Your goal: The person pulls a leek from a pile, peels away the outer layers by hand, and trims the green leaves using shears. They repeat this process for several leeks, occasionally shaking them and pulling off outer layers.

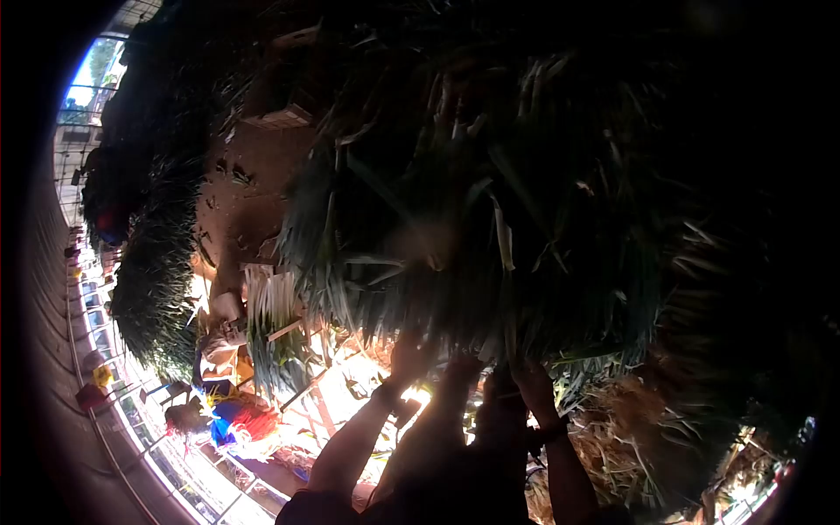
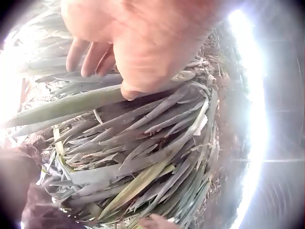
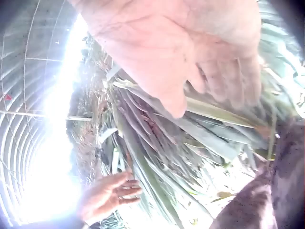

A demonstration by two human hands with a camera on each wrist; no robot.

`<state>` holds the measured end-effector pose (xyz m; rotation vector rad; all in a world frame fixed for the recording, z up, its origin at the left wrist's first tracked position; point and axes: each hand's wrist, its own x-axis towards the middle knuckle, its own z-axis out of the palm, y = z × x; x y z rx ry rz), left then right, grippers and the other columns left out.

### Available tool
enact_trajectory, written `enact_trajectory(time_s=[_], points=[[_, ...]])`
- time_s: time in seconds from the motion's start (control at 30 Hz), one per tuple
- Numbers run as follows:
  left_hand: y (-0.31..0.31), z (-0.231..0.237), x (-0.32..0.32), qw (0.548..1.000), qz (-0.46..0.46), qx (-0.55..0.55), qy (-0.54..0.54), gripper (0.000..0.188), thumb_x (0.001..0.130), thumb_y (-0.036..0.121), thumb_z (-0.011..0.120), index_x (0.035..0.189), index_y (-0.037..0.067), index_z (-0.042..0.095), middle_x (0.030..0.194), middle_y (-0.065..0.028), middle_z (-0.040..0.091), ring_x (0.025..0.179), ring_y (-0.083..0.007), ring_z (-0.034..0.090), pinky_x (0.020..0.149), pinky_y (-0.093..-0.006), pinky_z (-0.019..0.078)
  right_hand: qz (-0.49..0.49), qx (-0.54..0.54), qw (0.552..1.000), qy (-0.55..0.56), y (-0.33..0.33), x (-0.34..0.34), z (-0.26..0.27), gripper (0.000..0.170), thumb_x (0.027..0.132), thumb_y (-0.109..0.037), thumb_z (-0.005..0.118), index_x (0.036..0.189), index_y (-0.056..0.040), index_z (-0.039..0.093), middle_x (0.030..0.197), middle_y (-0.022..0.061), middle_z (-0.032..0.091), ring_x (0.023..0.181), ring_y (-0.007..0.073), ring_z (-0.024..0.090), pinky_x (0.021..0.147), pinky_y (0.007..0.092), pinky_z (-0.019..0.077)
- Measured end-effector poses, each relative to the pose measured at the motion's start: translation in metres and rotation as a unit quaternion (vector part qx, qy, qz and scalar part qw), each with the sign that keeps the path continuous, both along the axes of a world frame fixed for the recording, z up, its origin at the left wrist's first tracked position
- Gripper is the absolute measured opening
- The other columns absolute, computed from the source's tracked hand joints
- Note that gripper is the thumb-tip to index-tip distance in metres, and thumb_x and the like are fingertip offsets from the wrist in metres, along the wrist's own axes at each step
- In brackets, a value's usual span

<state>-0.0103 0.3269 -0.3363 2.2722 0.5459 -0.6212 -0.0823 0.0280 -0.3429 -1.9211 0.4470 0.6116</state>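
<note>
A big heap of long green strap-like leaves (image 1: 472, 236) fills the middle of the head view, dark and partly blurred. At its near edge are my left hand (image 1: 411, 359) and my right hand (image 1: 531, 381), set apart from each other. The left wrist view shows the left palm over the leaves (image 2: 138, 157), with its thumb tip right at a long broad leaf (image 2: 71, 106). Seen from the right wrist, the right palm faces the leaves (image 3: 157, 138), fingers extended toward them. Across the heap there, the left hand's fingers look loosely extended.
A smaller bundle of cut leaves (image 1: 276, 324) lies left of the heap. Farther left stands another leafy pile (image 1: 157, 289). Dry brown leaf litter (image 1: 626, 429) covers the ground at right. Curved sheeting with a metal frame (image 1: 96, 420) borders the left side.
</note>
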Motion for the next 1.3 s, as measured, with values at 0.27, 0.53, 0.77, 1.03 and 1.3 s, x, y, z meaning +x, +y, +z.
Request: enact_trajectory(time_s=[0.27,0.53,0.77,1.03,1.3], points=[[-0.028,-0.024,0.029,0.996,0.026,-0.037,-0.073,0.060,0.083,0.025,0.078,0.130,-0.003,0.054,0.122,-0.0220,0.063,0.117,-0.0307,0.061,0.095,-0.0401,0.0491,-0.078,-0.205,0.962,-0.161,0.029,0.132,-0.018,0.058,0.090,-0.028,0.072,0.133,0.0060,0.053,0.133,0.0240,0.059,0.127,0.0362,0.055,0.107,0.0442,0.0422],[-0.060,-0.029,0.091,0.888,0.210,-0.388,0.129,0.080,0.075,0.006,0.083,0.142,0.003,0.041,0.127,-0.0119,0.062,0.115,-0.0242,0.061,0.097,-0.0356,0.0519,-0.215,-0.101,0.971,-0.031,0.062,0.195,-0.010,0.076,0.075,-0.038,0.082,0.135,0.0014,0.054,0.130,0.0236,0.062,0.119,0.0373,0.060,0.100,0.0456,0.0479],[-0.097,0.009,0.118,0.858,0.161,-0.459,0.166,0.050,0.077,-0.003,0.074,0.125,0.001,0.058,0.106,-0.0092,0.068,0.094,-0.0220,0.069,0.083,-0.0331,0.0567,-0.189,0.099,0.973,0.091,0.054,0.199,-0.043,0.057,0.082,-0.031,0.078,0.127,-0.0004,0.061,0.117,0.0200,0.068,0.102,0.0242,0.068,0.084,0.0383,0.0521],[-0.186,0.095,0.095,0.907,-0.043,-0.396,0.133,0.046,0.084,0.007,0.072,0.128,0.000,0.058,0.115,-0.0115,0.064,0.104,-0.0205,0.065,0.079,-0.0320,0.0564,-0.049,-0.053,0.997,0.001,-0.080,0.216,0.116,0.049,0.084,-0.023,0.075,0.120,0.0054,0.058,0.101,0.0256,0.069,0.089,0.0367,0.067,0.074,0.0435,0.0520],[-0.171,0.083,0.081,0.897,-0.040,-0.383,0.217,0.045,0.084,0.007,0.074,0.126,0.001,0.060,0.114,-0.0113,0.067,0.102,-0.0208,0.067,0.080,-0.0340,0.0563,-0.006,-0.148,0.986,0.079,-0.085,0.173,0.043,0.056,0.080,-0.024,0.078,0.127,-0.0012,0.057,0.108,0.0264,0.068,0.105,0.0416,0.066,0.086,0.0472,0.0528]])
